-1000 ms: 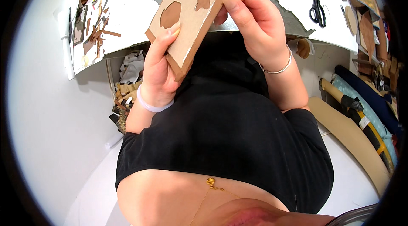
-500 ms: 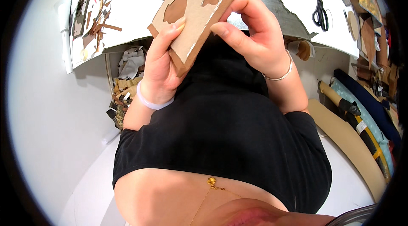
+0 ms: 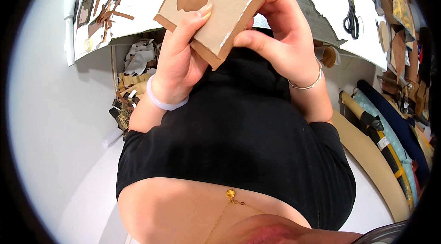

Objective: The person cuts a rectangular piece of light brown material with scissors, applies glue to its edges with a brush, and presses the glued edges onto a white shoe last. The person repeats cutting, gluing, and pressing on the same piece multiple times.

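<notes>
A leather panel (image 3: 216,21) is held up at a tilt over the table's near edge. Its beige upper layer has irregular cut-outs that show brown leather beneath. A brown border runs along its right side, beside a thin whitish line. My left hand (image 3: 181,56) grips the lower left part, thumb flat on the beige face and the other fingers hidden behind. My right hand (image 3: 289,37) is closed at the right border. Its thumb presses on the brown edge, while the curled fingers go partly out of sight behind it. The panel's far end is cut off by the picture's top.
Black scissors (image 3: 351,21) lie on the white table (image 3: 142,5) at right, near a dark grey sheet (image 3: 312,12). Brown leather strips (image 3: 108,16) and a phone (image 3: 88,4) are at left. Material rolls (image 3: 390,106) lean at right; scraps (image 3: 140,58) are piled under the table.
The panel and both hands have shifted slightly right in the picture, and more of the round cut-out shows. My right thumb has come onto the brown border, nearer the lower corner.
</notes>
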Action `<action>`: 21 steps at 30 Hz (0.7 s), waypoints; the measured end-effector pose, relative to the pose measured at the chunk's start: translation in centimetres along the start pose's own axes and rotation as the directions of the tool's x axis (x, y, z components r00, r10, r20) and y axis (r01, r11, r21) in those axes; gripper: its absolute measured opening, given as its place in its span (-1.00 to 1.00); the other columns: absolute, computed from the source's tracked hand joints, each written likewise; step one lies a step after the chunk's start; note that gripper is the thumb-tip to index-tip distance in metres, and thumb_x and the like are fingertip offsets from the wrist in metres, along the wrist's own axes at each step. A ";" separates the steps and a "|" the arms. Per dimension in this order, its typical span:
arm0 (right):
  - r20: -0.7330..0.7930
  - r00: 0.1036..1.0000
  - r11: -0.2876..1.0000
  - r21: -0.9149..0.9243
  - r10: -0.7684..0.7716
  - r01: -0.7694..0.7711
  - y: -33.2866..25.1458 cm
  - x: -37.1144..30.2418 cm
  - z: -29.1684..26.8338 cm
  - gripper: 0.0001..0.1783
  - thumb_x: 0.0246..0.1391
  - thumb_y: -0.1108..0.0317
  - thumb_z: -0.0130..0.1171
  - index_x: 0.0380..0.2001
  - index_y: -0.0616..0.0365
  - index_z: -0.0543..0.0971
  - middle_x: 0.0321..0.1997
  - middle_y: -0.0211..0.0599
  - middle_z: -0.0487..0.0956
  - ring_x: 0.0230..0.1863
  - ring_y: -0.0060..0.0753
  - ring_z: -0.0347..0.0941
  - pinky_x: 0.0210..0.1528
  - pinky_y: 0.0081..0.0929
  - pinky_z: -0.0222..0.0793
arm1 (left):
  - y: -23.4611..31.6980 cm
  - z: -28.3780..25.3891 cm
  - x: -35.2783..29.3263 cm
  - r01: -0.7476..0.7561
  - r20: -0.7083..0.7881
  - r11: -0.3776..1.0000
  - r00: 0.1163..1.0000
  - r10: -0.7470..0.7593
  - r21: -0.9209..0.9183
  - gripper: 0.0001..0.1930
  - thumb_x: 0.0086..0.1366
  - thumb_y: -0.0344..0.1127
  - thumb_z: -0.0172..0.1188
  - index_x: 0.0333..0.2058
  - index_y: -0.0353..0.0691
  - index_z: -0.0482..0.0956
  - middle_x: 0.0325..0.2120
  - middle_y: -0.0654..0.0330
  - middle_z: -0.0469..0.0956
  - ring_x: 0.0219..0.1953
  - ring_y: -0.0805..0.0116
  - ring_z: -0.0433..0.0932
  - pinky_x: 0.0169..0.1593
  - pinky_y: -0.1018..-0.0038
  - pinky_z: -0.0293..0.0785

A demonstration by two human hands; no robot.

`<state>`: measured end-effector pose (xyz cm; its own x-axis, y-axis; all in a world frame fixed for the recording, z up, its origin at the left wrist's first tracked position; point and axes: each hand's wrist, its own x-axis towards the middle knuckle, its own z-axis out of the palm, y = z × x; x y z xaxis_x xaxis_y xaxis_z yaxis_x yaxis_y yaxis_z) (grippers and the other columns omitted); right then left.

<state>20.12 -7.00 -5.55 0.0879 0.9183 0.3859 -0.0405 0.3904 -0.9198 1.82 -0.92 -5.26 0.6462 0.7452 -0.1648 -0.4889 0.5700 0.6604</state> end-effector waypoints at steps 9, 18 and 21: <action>-0.062 0.988 0.979 0.153 0.143 -0.132 -0.5 -0.1 -0.2 -0.84 0.41 0.35 0.16 -0.15 0.26 0.55 -0.23 -0.40 0.61 -0.15 -0.59 0.55 -0.04 -0.58 0.48 | -0.2 -0.4 -0.6 -0.335 -0.071 0.911 0.930 0.361 0.242 -0.57 0.35 -0.52 0.26 0.17 -0.34 0.41 0.02 0.15 0.55 0.06 0.37 0.57 0.16 0.38 0.51; -0.232 0.972 0.991 -0.134 -0.023 -0.008 0.1 -0.2 0.9 -0.77 0.45 0.29 0.10 -0.27 0.23 0.53 -0.40 -0.51 0.51 -0.34 -0.71 0.38 -0.24 -0.65 0.36 | -1.0 -0.1 -0.3 -0.422 -0.006 0.759 0.873 0.489 0.496 -0.57 0.34 -0.57 0.27 0.16 -0.36 0.43 0.07 0.14 0.52 0.07 0.39 0.53 0.17 0.43 0.44; -0.286 0.958 0.998 -0.052 0.021 -0.038 0.3 0.0 1.2 -0.76 0.44 0.28 0.12 -0.28 0.23 0.52 -0.43 -0.53 0.45 -0.37 -0.72 0.28 -0.28 -0.66 0.30 | -1.2 -0.1 -0.5 -0.395 -0.064 0.838 0.891 0.449 0.377 -0.56 0.35 -0.56 0.27 0.17 -0.37 0.41 0.08 0.14 0.52 0.08 0.40 0.53 0.19 0.43 0.44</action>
<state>18.94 -6.85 -5.76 0.3682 0.8693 0.3296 0.0085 0.3514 -0.9362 2.02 -1.96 -6.04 0.3187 0.9422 0.1030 -0.4440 0.0524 0.8945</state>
